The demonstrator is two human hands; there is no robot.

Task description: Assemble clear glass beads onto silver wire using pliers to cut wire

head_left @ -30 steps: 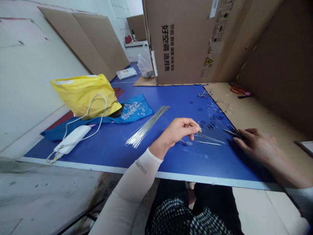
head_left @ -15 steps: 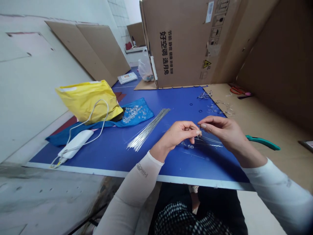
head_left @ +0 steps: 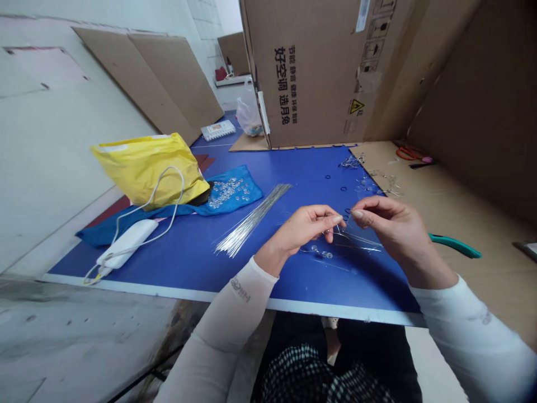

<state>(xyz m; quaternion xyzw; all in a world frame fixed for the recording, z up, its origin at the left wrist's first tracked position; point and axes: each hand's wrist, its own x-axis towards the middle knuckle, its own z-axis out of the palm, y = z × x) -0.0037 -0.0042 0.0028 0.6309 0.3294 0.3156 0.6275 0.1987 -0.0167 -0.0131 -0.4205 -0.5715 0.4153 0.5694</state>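
My left hand (head_left: 309,228) is closed, its thumb and fingers pinching a thin metal wire (head_left: 339,228) above the blue table. To its right, my right hand (head_left: 388,224) is closed in a pinch at the wire's other side; the tiny part between its fingertips is hard to make out. Clear beads (head_left: 326,254) lie on the table just below my left hand, one with a wire by it. Several loose wires (head_left: 361,242) lie beneath and between the hands. A bundle of straight silvery wires (head_left: 255,218) rests left of my left hand.
More clear beads (head_left: 229,192) lie on a blue cloth (head_left: 251,182) beside a yellow bag (head_left: 151,170). A white power strip (head_left: 128,243) with its cord is at left. Teal-handled pliers (head_left: 455,244), red scissors (head_left: 409,153) and finished-looking wire pieces (head_left: 352,161) lie right. Cardboard (head_left: 323,73) stands behind.
My right hand has moved slightly right, away from my left hand, widening the gap between their fingertips. My left hand stays nearly in place, still pinching the wire.
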